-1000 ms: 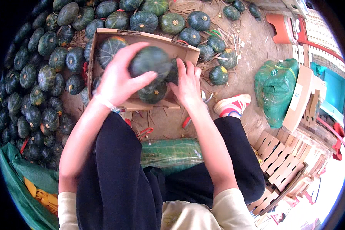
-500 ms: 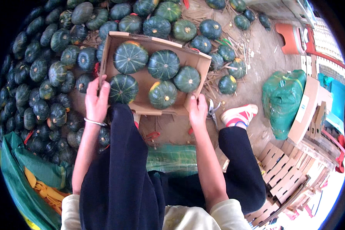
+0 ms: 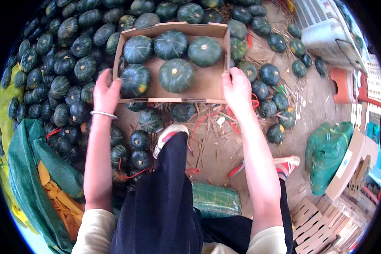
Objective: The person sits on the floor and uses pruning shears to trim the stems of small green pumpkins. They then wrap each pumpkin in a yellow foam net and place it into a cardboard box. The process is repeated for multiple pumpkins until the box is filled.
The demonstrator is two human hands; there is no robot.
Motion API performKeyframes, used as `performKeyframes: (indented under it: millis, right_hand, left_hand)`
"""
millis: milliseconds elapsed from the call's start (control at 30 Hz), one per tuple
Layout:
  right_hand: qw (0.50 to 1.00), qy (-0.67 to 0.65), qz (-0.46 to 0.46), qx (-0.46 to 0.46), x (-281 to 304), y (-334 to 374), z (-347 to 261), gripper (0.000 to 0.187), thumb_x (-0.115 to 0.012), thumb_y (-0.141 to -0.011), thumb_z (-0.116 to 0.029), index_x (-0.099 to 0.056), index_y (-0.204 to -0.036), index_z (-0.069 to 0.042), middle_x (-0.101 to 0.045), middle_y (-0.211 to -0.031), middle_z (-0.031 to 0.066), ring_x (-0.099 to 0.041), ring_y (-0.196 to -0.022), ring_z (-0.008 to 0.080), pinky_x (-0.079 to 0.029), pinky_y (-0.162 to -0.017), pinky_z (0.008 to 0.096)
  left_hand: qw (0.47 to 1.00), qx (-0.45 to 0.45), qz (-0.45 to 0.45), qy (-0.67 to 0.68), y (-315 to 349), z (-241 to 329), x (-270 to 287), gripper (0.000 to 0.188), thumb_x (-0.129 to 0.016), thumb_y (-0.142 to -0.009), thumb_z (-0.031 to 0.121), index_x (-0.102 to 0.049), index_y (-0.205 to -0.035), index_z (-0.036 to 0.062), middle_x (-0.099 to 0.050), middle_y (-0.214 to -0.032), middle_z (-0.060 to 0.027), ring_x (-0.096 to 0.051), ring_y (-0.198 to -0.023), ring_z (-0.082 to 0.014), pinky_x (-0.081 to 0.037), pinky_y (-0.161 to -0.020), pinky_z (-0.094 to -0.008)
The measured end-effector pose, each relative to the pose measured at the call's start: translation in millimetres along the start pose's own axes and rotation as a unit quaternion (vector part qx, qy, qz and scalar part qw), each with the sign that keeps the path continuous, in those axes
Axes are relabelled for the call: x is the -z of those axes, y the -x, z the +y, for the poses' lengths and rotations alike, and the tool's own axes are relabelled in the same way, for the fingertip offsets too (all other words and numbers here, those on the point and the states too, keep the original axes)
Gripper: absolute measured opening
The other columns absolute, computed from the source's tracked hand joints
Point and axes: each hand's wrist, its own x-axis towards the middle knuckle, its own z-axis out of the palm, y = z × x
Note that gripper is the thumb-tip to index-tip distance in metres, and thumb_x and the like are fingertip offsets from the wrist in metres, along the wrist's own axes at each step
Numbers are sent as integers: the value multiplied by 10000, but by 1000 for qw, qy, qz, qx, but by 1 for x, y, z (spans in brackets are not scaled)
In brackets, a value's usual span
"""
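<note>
A shallow cardboard box [image 3: 209, 86] is held level between my two hands, over the near part of the pumpkin pile. Several dark green pumpkins [image 3: 176, 75] lie in it, three along the far side and others nearer, with bare cardboard at its near right. My left hand [image 3: 107, 91], with a bracelet at the wrist, grips the left wall near the front corner. Closed on the right wall at the near corner is my right hand [image 3: 237, 89]. Both thumbs show on top; the other fingers are mostly hidden behind the cardboard.
Loose pumpkins [image 3: 60, 86] heap up at left and beyond the box; more lie at right among dry stalks [image 3: 211, 139] and red straps. A green sack [image 3: 328, 146] and stacked cardboard [image 3: 313, 224] stand at right. A green bag [image 3: 25, 165] with orange contents lies at left.
The box has moved forward, away from my knee, and over the pumpkin pile, and is turned straighter. Pumpkins inside have shifted. The view has swung left, and my left foot now shows below the box.
</note>
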Motion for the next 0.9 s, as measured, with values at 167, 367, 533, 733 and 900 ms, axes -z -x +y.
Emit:
performKeyframes:
  millis: [167,367,533,733,900]
  right_hand:
    - [978,-78,-118,-156,20,12,-20,324,-599,-832,-185,-560,-1112,-27,-595,-947,174,-576,-914,327,-443,-837,409]
    - [963,158,15,218,-1,-30,-51,586,-713,-708,-198,-486,-1240,-102,-465,-1239,148,-420,-1164,324,-361,-967,444]
    - [942,259,-19,211,-18,-60,-42,575,-722,-709,-312,-529,-1220,-134,-476,-1227,133,-435,-1133,314,-387,-910,491]
    - [981,97,0,166,-12,-14,-44,331,-629,-808,-218,-573,-1085,-44,-527,-1062,150,-490,-1002,332,-420,-863,431]
    - [982,150,-109,45,-15,26,-81,639,-750,-663,-367,-531,-1173,-51,-441,-1176,186,-433,-1079,349,-402,-890,464]
  left_hand:
    - [926,-323,-25,-195,52,56,-46,519,-651,-756,107,-474,-1233,-1,-478,-1225,-205,-445,-1164,-357,-362,-997,-406]
    - [944,-181,-157,-226,43,67,-108,741,-742,-683,288,-387,-1274,16,-449,-1199,-223,-467,-1082,-411,-411,-937,-436]
    - [947,-261,-174,-67,35,56,-109,496,-694,-719,157,-498,-1155,25,-494,-1126,-193,-496,-1072,-349,-422,-929,-397]
    - [915,-378,-54,-133,-8,61,-103,540,-652,-704,56,-500,-1222,78,-462,-1251,-173,-443,-1160,-361,-372,-998,-416]
    - [901,-344,-89,-251,-37,59,-134,693,-752,-674,260,-461,-1300,198,-416,-1274,-177,-438,-1128,-394,-394,-973,-442]
